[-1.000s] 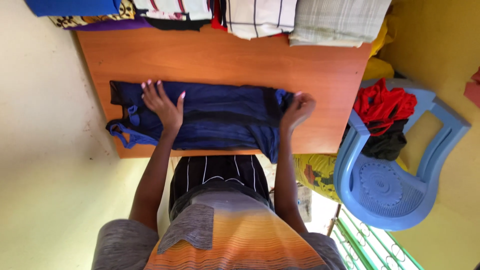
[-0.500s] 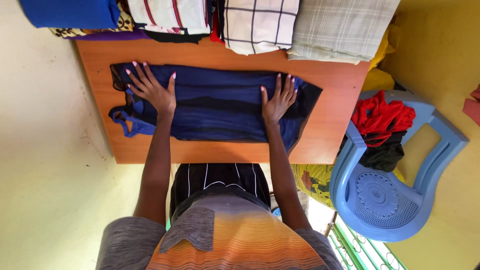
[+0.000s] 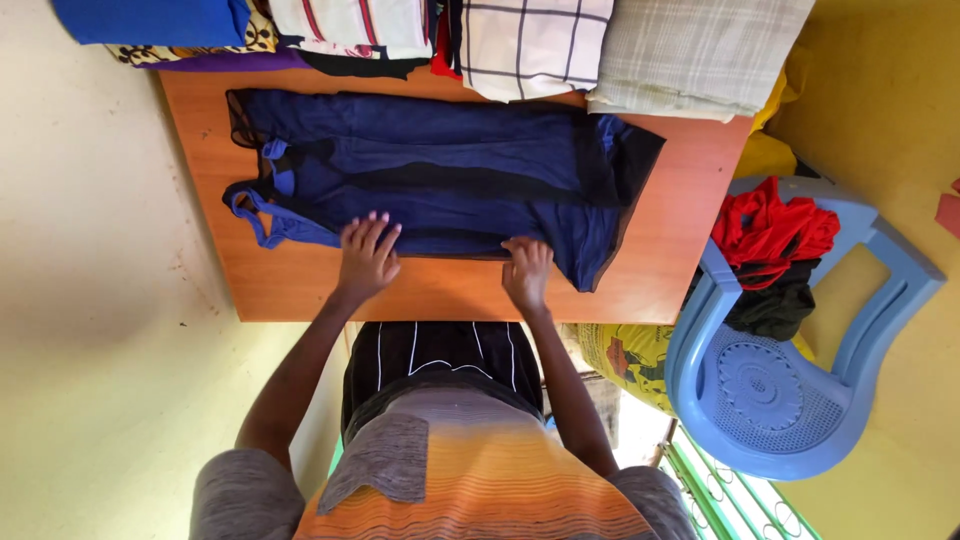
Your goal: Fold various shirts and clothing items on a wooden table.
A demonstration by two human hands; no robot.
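Orange wood makes up the table point(image 3: 680, 270), which fills the upper middle of the frame. Spread flat across it lies a dark blue garment point(image 3: 450, 180) with black panels and lighter blue straps at its left end, reaching from left of centre to right of centre. Along the table's far edge, at the top of the frame, sit folded cloths: a grey plaid one point(image 3: 700, 50) at upper right, a white checked one point(image 3: 530, 45) beside it, and a blue one point(image 3: 150, 18) at upper left. At the right stands a pale blue plastic chair point(image 3: 800, 400) holding red and black clothes point(image 3: 775, 250). The left hand point(image 3: 367, 258) lies flat, fingers spread, on the garment's near edge, gripping nothing. The right hand point(image 3: 527, 272) rests on the same edge just right of centre, fingers drawn together and bent; whether it pinches the cloth cannot be told.
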